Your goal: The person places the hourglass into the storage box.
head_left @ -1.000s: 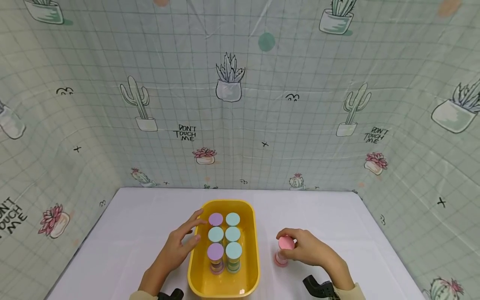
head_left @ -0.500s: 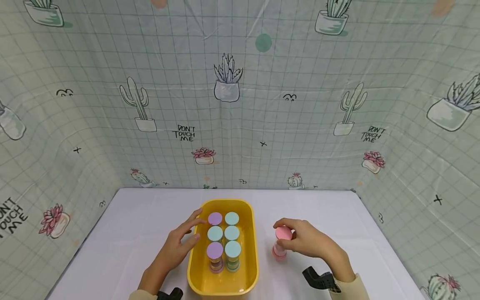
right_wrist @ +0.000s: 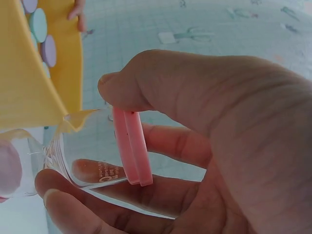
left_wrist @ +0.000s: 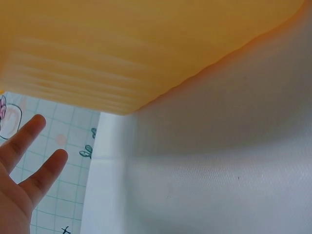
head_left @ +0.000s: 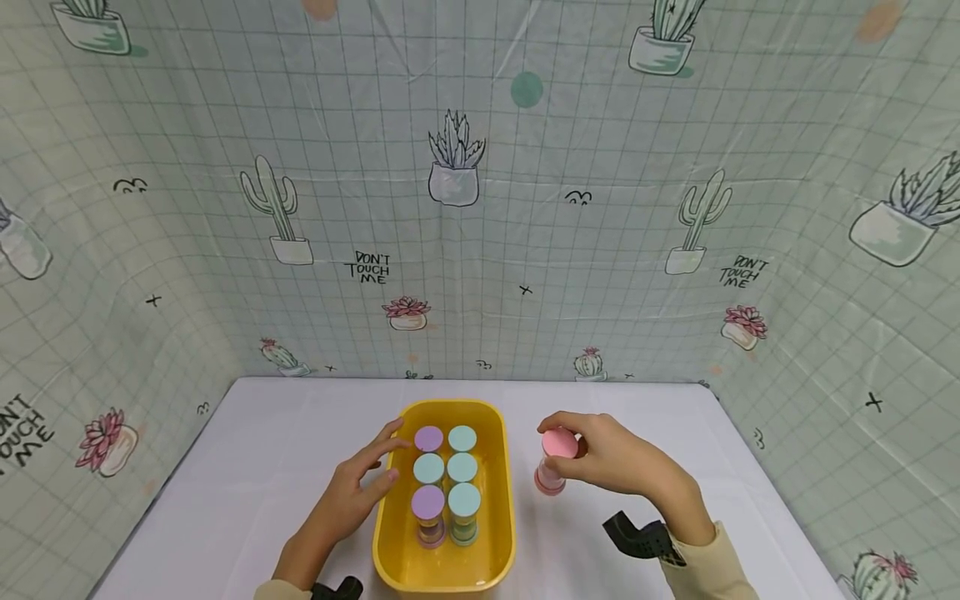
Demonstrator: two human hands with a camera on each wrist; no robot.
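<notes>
My right hand (head_left: 618, 454) grips a pink sand timer (head_left: 560, 443) by its upper end, right of the yellow tub. In the right wrist view, thumb and fingers hold the clear glass just around its pink cap (right_wrist: 132, 146); pink sand (right_wrist: 9, 168) shows in the far bulb. The timer is near upright; whether its base touches the table I cannot tell. My left hand (head_left: 347, 492) lies at the left rim of the yellow tub (head_left: 386, 554), fingers spread and fairly straight. Inside the tub stand several sand timers, with purple caps (head_left: 427, 502) and light-blue caps (head_left: 464, 500).
A white-covered table (head_left: 622, 567) lies under everything. Behind and on both sides hangs a grid-patterned cloth (head_left: 480, 250) with cactus prints. Black wrist straps (head_left: 639, 537) sit on both forearms.
My right hand has moved the pink sand timer away from me and slightly left, closer to the tub's far end. The left hand and the timers in the tub have stayed put.
</notes>
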